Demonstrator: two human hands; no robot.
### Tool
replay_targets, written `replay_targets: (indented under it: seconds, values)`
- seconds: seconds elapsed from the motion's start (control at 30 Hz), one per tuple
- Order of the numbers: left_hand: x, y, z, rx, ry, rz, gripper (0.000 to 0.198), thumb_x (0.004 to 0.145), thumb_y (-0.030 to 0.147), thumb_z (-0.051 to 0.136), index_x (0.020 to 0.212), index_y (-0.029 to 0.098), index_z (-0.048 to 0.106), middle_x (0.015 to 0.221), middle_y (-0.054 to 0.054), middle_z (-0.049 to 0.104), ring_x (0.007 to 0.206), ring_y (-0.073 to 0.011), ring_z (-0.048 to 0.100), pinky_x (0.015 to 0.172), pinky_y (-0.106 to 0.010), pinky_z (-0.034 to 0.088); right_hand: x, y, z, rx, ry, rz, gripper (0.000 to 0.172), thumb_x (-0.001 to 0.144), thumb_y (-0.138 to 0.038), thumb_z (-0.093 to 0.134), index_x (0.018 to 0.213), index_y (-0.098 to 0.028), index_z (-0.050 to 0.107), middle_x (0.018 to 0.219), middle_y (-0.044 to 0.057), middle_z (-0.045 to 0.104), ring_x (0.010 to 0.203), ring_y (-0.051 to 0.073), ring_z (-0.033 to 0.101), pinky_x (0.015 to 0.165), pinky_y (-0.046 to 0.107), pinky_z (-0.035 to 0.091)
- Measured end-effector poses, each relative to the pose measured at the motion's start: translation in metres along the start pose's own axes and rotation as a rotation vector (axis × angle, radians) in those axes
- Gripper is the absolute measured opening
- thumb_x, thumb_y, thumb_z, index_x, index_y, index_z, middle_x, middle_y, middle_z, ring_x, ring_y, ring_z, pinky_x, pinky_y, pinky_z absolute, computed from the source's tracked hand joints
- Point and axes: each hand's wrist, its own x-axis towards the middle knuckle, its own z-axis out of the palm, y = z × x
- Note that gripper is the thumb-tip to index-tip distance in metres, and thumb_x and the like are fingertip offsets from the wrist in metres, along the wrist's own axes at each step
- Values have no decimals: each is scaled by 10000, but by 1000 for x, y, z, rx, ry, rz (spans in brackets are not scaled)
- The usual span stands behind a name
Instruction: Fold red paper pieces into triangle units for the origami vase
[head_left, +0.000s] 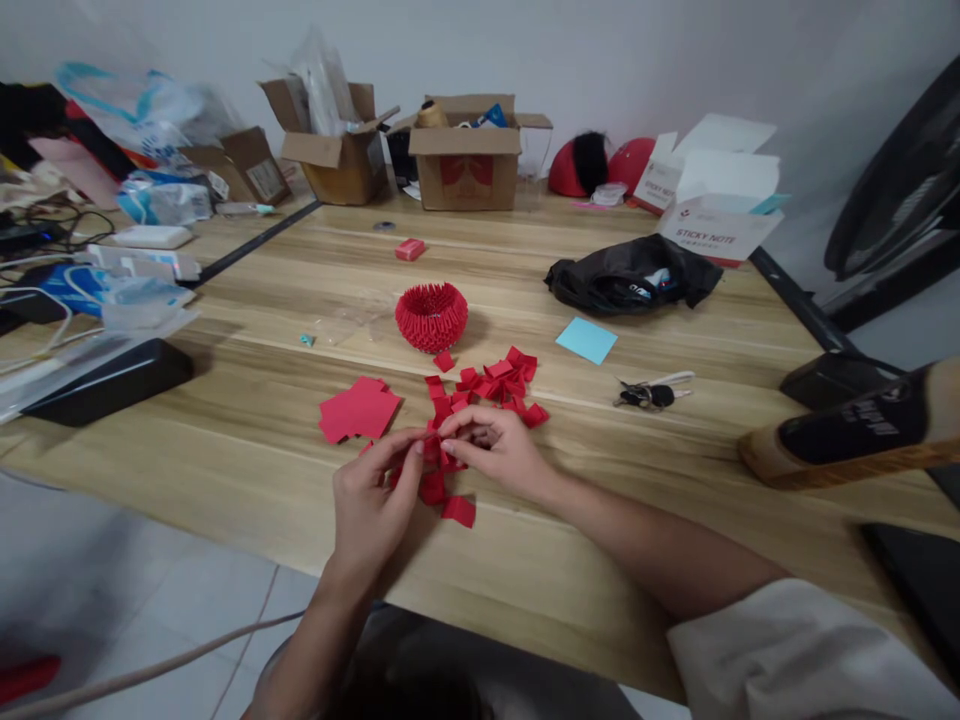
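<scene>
Between the fingertips of my left hand (377, 487) and my right hand (496, 447) is a small piece of red paper (431, 446). Both hands pinch it, just above the near part of the table. Around and under them lie many small folded red paper pieces (499, 371), spreading away to the right. A stack of flat red paper sheets (358, 408) rests left of my hands. Farther back stands a round red bowl (431, 320) built of folded paper pieces, with a spiky rim.
On the wooden table (315, 510) lie a blue paper square (586, 340), keys (646, 392), a black bag (634, 277) and a small red packet (409, 249). A large bottle (847, 425) is at the right. Cardboard boxes (466, 180) line the wall; cables and bags crowd the left.
</scene>
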Motion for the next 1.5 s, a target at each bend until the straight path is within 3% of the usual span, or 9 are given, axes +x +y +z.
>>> replay_targets:
  seconds: [0.13,0.57,0.8,0.97,1.2,1.5]
  values:
    - [0,-2,0,40,23,9,195,858,276,577,957,199,726,853,-40,750,690,-146,691,622,-239,554,0,-2,1,14,-8,22,95,773,-237,673,822,-156,665,697,-6,632,562,80,560,549,213,461]
    - [2,5,-2,40,-33,93,104,815,243,604,832,210,702,799,-21,726,707,-156,679,716,-286,551,1,1,-1,35,-27,33,106,744,-261,721,772,-158,712,749,24,680,594,96,582,574,226,471]
    - [3,7,-4,54,-50,91,83,802,233,597,777,202,670,766,-13,709,692,-154,660,682,-275,522,1,-3,-2,-76,-74,-92,73,788,-208,673,738,-179,718,826,42,682,767,140,622,695,263,494]
    - [3,7,-4,56,-57,87,83,801,229,599,752,198,658,742,-5,701,675,-148,650,642,-260,492,1,-5,-3,-84,-102,-135,82,799,-183,662,742,-180,721,811,34,673,775,137,618,719,265,490]
    - [5,9,-5,57,-56,145,74,809,208,606,768,200,667,744,6,705,665,-129,648,672,-243,507,1,-3,-3,9,-109,-96,51,774,-225,702,747,-187,724,803,31,665,711,127,597,639,249,476]
    - [6,10,-6,53,-55,184,85,818,216,607,787,188,681,746,-7,717,657,-132,660,666,-246,527,2,-2,-2,51,-89,-47,143,748,-303,730,729,-163,718,782,34,666,598,92,560,561,226,458]
